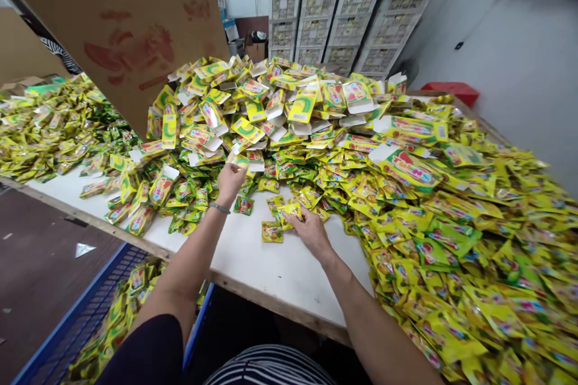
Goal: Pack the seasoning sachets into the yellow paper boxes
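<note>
My left hand reaches to the front of a heap of small yellow and green cardboard boxes, many with open white flaps. Its fingers are closed on a small box at the heap's lower edge. Above the white tabletop, my right hand pinches a small yellow packet. Another yellow packet lies flat beside that hand, and a green packet rests between the two hands.
Loose yellow packets pile up along the right. A tall brown carton stands back left. Below the table edge is a blue crate holding packets. Stacked white crates stand behind, near a red container.
</note>
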Available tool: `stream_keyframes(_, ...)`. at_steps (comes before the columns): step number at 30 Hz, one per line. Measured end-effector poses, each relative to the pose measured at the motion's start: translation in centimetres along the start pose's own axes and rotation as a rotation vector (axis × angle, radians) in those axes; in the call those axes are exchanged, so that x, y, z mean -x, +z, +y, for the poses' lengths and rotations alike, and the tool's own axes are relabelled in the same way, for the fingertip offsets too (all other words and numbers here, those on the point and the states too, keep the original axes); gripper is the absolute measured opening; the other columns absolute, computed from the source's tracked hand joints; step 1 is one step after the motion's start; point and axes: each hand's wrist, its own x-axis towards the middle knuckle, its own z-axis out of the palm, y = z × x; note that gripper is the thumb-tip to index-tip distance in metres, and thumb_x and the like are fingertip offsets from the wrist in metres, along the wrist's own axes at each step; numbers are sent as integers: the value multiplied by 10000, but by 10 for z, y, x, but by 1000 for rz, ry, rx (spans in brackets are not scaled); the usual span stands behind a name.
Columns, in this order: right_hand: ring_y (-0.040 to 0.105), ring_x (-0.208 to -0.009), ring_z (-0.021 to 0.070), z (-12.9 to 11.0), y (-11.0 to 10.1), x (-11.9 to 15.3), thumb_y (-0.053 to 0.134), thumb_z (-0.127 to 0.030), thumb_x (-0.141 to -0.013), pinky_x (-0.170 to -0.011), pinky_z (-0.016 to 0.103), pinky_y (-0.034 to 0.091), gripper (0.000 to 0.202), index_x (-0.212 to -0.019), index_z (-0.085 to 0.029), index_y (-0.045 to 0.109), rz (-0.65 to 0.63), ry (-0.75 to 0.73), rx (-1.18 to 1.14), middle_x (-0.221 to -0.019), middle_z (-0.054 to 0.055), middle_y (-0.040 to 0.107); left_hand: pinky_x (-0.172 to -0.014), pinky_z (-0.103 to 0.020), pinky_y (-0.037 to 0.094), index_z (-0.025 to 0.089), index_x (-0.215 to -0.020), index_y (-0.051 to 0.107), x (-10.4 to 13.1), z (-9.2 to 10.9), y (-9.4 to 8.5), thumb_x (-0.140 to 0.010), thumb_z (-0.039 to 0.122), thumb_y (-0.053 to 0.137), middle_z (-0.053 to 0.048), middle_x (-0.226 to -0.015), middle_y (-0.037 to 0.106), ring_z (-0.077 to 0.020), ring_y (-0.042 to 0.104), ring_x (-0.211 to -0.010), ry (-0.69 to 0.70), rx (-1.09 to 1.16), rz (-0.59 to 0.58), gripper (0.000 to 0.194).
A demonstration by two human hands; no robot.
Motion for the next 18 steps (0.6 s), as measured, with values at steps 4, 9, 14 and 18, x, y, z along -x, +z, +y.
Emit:
stream_keyframes(4,506,-595,165,-6,1,1,644,-578,-760,-566,280,422,380,-663,-214,592,41,-8,37,-603,-6,596,-610,-309,384,220,-454,466,-40,18,12,-606,331,805,-35,-447,502,-252,617,-653,44,-324,39,388)
stream_keyframes(9,499,-600,165,-9,-7,-1,638,-576,-772,-581,290,436,387,-655,-217,558,68,-11,12,-621,-4,581,-645,-301,406,194,-588,610,-34,20,27,-568,133,724,-40,-599,613,-220,607,-685,90,-321,4,131)
stream_keyframes(14,642,-891,237,-16,-24,-5,650,-520,-802,-862,374,510,318,-794,-203,676,-9,-193,-51,-915,73,709,-550,-254,362,169,-689,698,10,9,-11,-638,252,676,5,-577,594,-135,514,-543,212,-126,-223,99)
stream_keyframes(18,546,-1259,284,-22,-27,-1,714,-404,-773,-1085,421,404,209,-829,-203,727,-164,-353,-14,-1341,104,618,-496,-232,320,154,-637,720,44,11,-32,-640,247,689,13,-544,585,-109,480,-519,260,-191,-661,99)
